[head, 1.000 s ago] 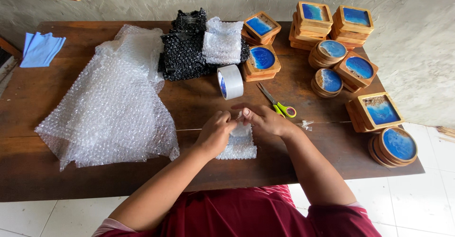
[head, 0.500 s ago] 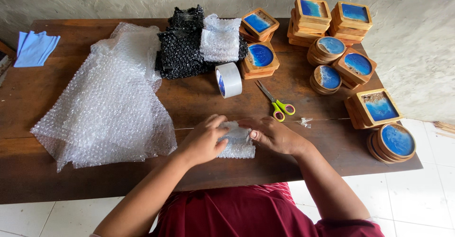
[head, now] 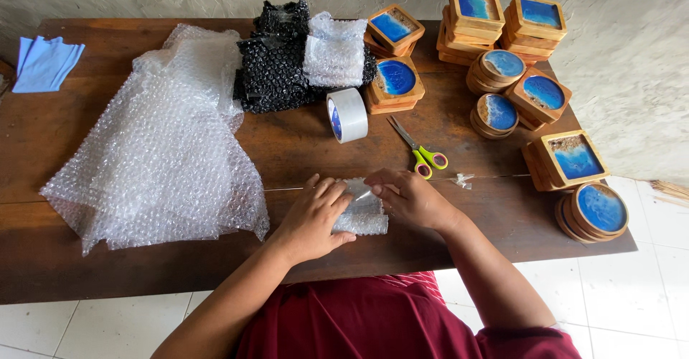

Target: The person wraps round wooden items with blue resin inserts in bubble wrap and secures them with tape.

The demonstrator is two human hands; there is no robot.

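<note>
Both hands have settled lower onto the small bubble-wrapped parcel point(head: 361, 212) since half a second ago, when they flanked it more loosely; the parcel itself lies at the same spot near the front edge of the wooden tabletop point(head: 301, 143). Left hand point(head: 313, 217) lies flat, fingers spread over the parcel's left part, its grip pressing rather than pinching. Right hand point(head: 413, 199) rests on the parcel's right edge, fingertips drawn together on the wrap near the top; whether they pinch a strip of tape cannot be told. Large sheet of clear bubble wrap point(head: 154, 151) lies to the left, well apart from the hands. Roll of grey tape point(head: 347, 115) stands on edge beyond the parcel, with yellow-handled scissors point(head: 420, 151) just right of it. Black bubble wrap point(head: 276, 64) carries a clear wrapped bundle point(head: 334, 52) at the far edge. Stacks of wooden coasters with blue centres point(head: 535, 79), square and round, fill the right side. Blue cloth point(head: 44, 63) lies far left.
</note>
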